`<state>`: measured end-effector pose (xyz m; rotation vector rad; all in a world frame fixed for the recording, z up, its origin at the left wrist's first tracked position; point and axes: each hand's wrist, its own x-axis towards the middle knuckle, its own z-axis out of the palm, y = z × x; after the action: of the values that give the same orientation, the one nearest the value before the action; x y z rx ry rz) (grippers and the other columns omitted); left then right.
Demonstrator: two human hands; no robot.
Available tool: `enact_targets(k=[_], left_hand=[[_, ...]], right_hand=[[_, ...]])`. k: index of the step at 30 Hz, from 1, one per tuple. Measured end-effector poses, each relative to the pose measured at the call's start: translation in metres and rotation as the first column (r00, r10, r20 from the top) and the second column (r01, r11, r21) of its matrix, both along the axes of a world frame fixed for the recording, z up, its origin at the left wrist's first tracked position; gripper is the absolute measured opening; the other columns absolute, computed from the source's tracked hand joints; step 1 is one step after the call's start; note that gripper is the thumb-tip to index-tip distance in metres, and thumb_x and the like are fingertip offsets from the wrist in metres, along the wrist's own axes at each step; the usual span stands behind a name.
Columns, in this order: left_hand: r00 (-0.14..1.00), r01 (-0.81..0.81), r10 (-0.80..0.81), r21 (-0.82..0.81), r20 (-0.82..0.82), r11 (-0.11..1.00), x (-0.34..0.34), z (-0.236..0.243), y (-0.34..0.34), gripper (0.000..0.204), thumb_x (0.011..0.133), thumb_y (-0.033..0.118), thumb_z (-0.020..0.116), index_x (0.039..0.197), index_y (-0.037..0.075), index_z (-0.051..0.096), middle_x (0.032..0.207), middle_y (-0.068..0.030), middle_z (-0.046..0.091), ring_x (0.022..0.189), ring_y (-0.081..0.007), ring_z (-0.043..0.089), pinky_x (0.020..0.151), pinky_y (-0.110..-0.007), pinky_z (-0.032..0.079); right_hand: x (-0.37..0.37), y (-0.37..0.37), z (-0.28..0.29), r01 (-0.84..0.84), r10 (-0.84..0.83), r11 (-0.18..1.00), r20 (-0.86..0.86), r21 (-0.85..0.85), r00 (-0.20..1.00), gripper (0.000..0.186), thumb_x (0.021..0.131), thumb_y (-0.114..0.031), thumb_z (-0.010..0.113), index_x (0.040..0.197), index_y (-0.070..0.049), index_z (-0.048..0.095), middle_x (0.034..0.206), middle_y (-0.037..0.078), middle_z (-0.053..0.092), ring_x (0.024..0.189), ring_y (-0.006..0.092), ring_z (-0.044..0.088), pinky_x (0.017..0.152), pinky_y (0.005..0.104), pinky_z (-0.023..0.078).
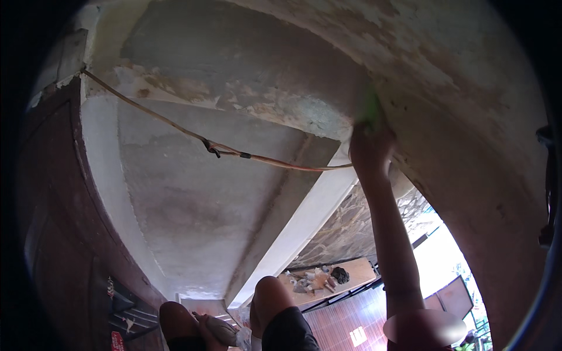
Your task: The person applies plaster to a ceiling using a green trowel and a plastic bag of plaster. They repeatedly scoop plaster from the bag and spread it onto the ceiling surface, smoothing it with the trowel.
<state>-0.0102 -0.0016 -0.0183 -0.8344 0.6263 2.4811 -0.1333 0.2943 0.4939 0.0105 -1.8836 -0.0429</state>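
Observation:
My right hand [374, 149] is raised at the end of a stretched arm, against the corner where the patchy plastered beam [252, 70] meets the curved wall [468, 117]. Its fingers are closed on a green thing [370, 105], smeared by motion, which touches or nearly touches the plaster; its kind cannot be made out. My left hand [205, 329] is low, between my bent knees, its fingers around a rounded grey thing [222, 331] with whitish plastic beside it. Part of that hand runs out of the picture.
A sagging cable [167, 121] with a dark taped joint crosses below the beam toward my right wrist. Dark wooden panelling [52, 193] stands at left. Far below lie a wooden bench top [357, 272] with rubble and a dark bundle, and a reddish slatted floor [345, 319].

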Motion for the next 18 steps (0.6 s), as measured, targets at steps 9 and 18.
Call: enact_targets(k=[9,18], left_hand=[[0.998,0.064,-0.064,0.018,0.008,0.998,0.003,0.003,-0.002,0.04,0.079,0.055,0.06,0.095,0.019,0.055,0.079,-0.0012,0.055,0.071,-0.0193,0.058,0.065,-0.036,0.051],[0.999,0.047,-0.047,0.023,-0.016,0.999,0.002,-0.002,0.001,0.037,0.081,0.052,0.058,0.095,0.017,0.057,0.081,-0.0022,0.058,0.071,-0.02,0.06,0.063,-0.037,0.052]], right_hand=[[-0.118,0.021,-0.026,0.388,-0.454,0.735,-0.022,0.557,0.891,0.062,0.081,-0.003,0.055,0.14,0.007,0.037,0.139,0.032,0.042,0.127,0.0426,0.047,0.094,0.0492,0.051],[-0.116,0.003,-0.081,0.322,-0.43,0.764,0.07,0.559,0.9,0.051,0.09,-0.01,0.051,0.137,0.006,0.042,0.139,0.032,0.042,0.126,0.0422,0.05,0.084,0.0522,0.057]])
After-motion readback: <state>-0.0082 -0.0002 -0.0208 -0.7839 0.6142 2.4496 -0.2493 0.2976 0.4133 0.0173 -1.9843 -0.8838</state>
